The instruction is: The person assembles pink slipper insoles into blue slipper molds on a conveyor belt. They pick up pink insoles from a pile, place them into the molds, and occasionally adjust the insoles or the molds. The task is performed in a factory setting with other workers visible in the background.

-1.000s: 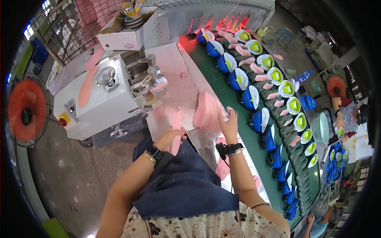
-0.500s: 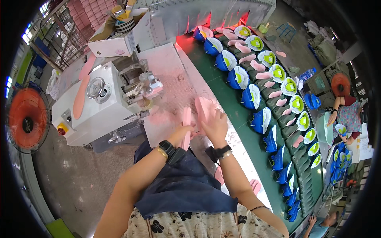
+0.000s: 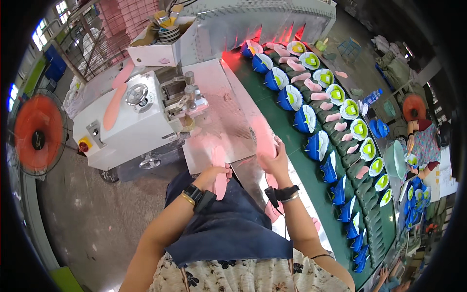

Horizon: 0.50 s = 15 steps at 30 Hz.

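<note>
My left hand (image 3: 212, 177) is closed around a pink shoe insole (image 3: 218, 156), which stands lengthwise with its broad face showing. To its right, my right hand (image 3: 277, 163) grips another pink insole (image 3: 262, 138), thumb and fingers wrapped on its right edge. The two insoles are apart. Both are held over the near end of a white work surface (image 3: 226, 104) dusted with pink powder. Further pink insoles (image 3: 273, 210) lie below my right hand, partly hidden by the wrist.
A white machine (image 3: 129, 129) with metal rollers stands left, an insole on top. Right runs a green conveyor (image 3: 292, 146) with rows of blue shoe uppers (image 3: 304, 119) and pink insoles. Behind are a box of brushes (image 3: 155, 52), an orange fan (image 3: 38, 138) at far left, and a co-worker (image 3: 425, 141).
My hands have moved apart, the right one going rightward with its insole. The left insole has turned from edge-on to show its face. The whole view has shifted slightly.
</note>
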Each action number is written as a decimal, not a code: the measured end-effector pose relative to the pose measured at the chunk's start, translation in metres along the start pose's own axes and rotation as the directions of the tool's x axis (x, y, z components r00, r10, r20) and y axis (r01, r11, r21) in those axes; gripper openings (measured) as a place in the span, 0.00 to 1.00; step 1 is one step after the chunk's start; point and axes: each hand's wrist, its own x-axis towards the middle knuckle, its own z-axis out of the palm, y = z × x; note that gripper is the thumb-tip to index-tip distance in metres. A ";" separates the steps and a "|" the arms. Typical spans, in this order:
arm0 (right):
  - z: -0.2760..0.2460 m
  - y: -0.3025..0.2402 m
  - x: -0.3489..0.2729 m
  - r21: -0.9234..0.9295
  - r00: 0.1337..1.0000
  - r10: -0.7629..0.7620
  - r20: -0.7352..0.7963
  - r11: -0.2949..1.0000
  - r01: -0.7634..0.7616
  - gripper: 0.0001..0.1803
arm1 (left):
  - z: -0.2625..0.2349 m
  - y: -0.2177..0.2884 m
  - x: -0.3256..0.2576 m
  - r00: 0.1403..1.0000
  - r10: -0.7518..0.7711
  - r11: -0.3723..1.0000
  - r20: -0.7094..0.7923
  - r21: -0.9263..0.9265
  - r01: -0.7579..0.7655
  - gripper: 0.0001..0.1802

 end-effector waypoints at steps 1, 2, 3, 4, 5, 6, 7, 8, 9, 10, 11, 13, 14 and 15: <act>-0.004 -0.017 -0.004 0.311 0.991 0.051 0.120 0.947 -0.086 0.34 | -0.001 0.000 -0.006 1.000 0.025 1.000 0.007 0.017 -0.025 0.12; -0.007 -0.025 -0.008 0.576 0.966 0.063 0.249 0.793 -0.200 0.34 | 0.001 -0.001 -0.009 0.999 0.044 0.999 0.017 0.002 -0.044 0.12; -0.008 -0.022 -0.010 0.678 0.899 0.131 0.418 0.614 -0.405 0.31 | 0.005 0.003 -0.009 0.997 0.068 0.998 0.027 -0.011 -0.068 0.12; -0.004 -0.021 -0.016 0.704 0.876 0.123 0.467 0.548 -0.452 0.31 | 0.010 0.005 -0.009 0.995 0.093 0.995 0.036 -0.024 -0.092 0.12; 0.001 -0.021 -0.023 0.722 0.850 0.111 0.514 0.480 -0.499 0.32 | 0.015 0.006 -0.010 0.988 0.151 0.988 0.037 -0.040 -0.150 0.17; 0.006 -0.020 -0.030 0.730 0.822 0.099 0.561 0.409 -0.547 0.32 | 0.022 0.008 -0.011 0.984 0.177 0.983 0.027 -0.053 -0.175 0.19; 0.010 -0.022 -0.038 0.736 0.815 0.129 0.565 0.367 -0.568 0.32 | 0.029 0.012 -0.015 0.979 0.203 0.977 0.011 -0.067 -0.202 0.20; 0.012 -0.020 -0.045 0.711 0.802 0.122 0.585 0.399 -0.579 0.32 | 0.031 0.016 -0.019 0.973 0.229 0.970 -0.005 -0.081 -0.229 0.22; 0.014 -0.017 -0.052 0.684 0.787 0.117 0.606 0.429 -0.591 0.32 | 0.025 0.016 -0.020 0.987 0.157 0.985 0.015 -0.072 -0.156 0.27; 0.017 -0.016 -0.056 0.656 0.771 0.112 0.627 0.458 -0.600 0.32 | 0.019 0.015 -0.022 0.990 0.131 0.988 0.048 -0.083 -0.127 0.28; 0.022 -0.016 -0.058 0.594 0.780 0.107 0.616 0.588 -0.549 0.32 | 0.014 0.013 -0.024 0.991 0.105 0.991 0.082 -0.094 -0.097 0.28; 0.032 -0.014 -0.060 0.439 0.802 0.087 0.591 0.800 -0.409 0.33 | 0.014 0.008 -0.033 0.995 0.032 0.987 0.095 -0.161 -0.016 0.29; 0.037 -0.014 -0.061 0.347 0.812 0.070 0.580 0.880 -0.324 0.33 | 0.013 0.004 -0.039 0.993 0.081 0.983 0.089 -0.169 -0.065 0.29; 0.039 -0.019 -0.064 0.299 0.815 0.136 0.564 0.886 -0.354 0.35 | 0.013 0.000 -0.045 0.988 0.130 0.978 0.088 -0.178 -0.113 0.29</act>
